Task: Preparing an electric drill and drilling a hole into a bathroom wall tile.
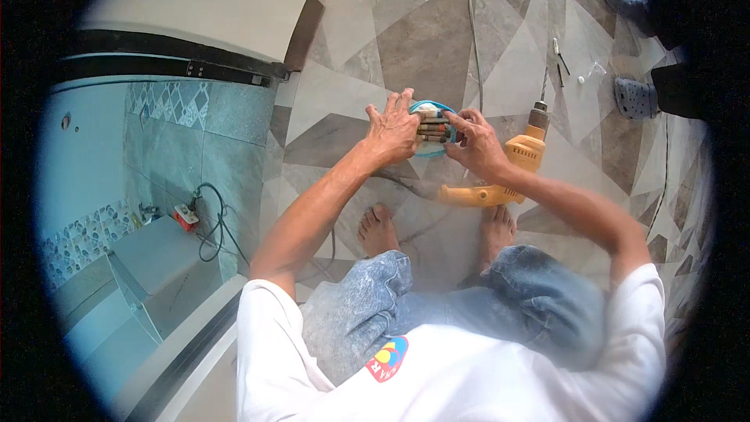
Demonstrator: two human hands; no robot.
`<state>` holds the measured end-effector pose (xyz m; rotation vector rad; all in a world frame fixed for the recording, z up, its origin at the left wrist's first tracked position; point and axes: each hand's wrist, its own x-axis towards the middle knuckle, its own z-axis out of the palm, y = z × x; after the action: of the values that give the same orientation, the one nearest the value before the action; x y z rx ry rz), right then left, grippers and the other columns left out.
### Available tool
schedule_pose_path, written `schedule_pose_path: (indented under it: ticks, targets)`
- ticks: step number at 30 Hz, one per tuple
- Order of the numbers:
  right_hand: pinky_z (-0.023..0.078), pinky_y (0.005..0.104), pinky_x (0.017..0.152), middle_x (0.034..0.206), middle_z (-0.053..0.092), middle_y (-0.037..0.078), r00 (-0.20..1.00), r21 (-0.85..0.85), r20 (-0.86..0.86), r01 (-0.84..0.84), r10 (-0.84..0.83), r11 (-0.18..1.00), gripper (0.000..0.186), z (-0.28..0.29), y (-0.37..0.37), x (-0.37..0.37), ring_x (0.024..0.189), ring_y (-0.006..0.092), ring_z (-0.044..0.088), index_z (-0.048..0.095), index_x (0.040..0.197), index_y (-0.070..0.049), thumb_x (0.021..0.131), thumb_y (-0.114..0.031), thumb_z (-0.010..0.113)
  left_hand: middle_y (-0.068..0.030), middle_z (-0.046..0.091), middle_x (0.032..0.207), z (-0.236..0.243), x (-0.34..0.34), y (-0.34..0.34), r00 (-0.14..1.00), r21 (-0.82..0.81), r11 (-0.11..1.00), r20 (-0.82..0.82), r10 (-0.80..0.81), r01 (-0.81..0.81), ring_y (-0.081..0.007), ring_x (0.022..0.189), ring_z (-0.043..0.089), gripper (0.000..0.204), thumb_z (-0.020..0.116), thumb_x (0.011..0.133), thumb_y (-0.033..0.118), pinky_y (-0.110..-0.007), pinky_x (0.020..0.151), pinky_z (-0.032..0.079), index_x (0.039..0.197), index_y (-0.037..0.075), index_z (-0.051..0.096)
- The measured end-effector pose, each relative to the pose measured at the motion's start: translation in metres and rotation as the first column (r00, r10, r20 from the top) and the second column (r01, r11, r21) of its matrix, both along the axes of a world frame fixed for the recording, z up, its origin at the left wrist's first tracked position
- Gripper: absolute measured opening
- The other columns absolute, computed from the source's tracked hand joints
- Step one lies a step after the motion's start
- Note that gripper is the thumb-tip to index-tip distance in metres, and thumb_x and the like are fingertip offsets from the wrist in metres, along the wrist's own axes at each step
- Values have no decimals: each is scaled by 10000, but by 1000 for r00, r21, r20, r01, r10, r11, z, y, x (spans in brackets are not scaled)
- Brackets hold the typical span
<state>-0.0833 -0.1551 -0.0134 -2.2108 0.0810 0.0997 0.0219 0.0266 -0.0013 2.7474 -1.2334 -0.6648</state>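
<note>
While the right hand (pixel 478 143) pinches one side of a round blue-rimmed case (pixel 430 154), the left hand (pixel 393 134) splays its fingers (pixel 372 112) at the opposite edge, its grip unclear; between them the case shows a row of brownish rods (pixel 432 133). The step looks like checking these; lifting one calls for a fingertip pinch. A yellow corded drill (pixel 525 154), bit (pixel 545 78) fitted, lies on the tiles (pixel 422 47), crowding the right forearm (pixel 578 211)
</note>
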Motion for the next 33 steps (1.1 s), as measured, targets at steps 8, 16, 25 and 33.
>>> schedule_pose_path:
  ticks: [8, 16, 25, 33]
  targets:
    - [527, 317, 749, 1066, 525, 129, 999, -24, -44, -26, 25, 999, 626, 5, -1, 5, 759, 189, 599, 540, 1316, -87, 717, -70, 721, -162, 357, 1416, -10, 2, 8, 1000, 24, 1000, -11, -14, 14, -329, 1334, 315, 402, 718, 707, 198, -700, 908, 309, 1088, 86, 660]
    - [527, 320, 754, 1075, 529, 142, 1000, -20, -19, -14, 13, 1000, 638, 6, -4, 10, 788, 199, 607, 546, 1314, -100, 696, -57, 697, -163, 447, 1300, -31, -1, 13, 925, -56, 963, 298, -235, 262, -320, 1260, 389, 229, 624, 752, 219, -675, 902, 303, 889, 56, 708]
    - [520, 331, 767, 1097, 536, 150, 995, -9, -97, -11, 10, 1000, 663, 8, -7, 24, 812, 210, 600, 554, 1313, -94, 671, -78, 722, -155, 470, 1262, -25, 6, 5, 941, -54, 975, 275, -195, 218, -323, 1248, 393, 210, 628, 758, 182, -696, 869, 314, 896, 47, 709]
    - [519, 328, 787, 1120, 541, 154, 996, -11, -91, -21, 20, 1000, 617, 12, -12, 30, 827, 224, 607, 579, 1286, -73, 683, -85, 711, -146, 488, 1268, -27, 19, 11, 954, -101, 976, 252, -163, 193, -328, 1247, 408, 256, 641, 745, 165, -684, 880, 331, 967, 46, 687]
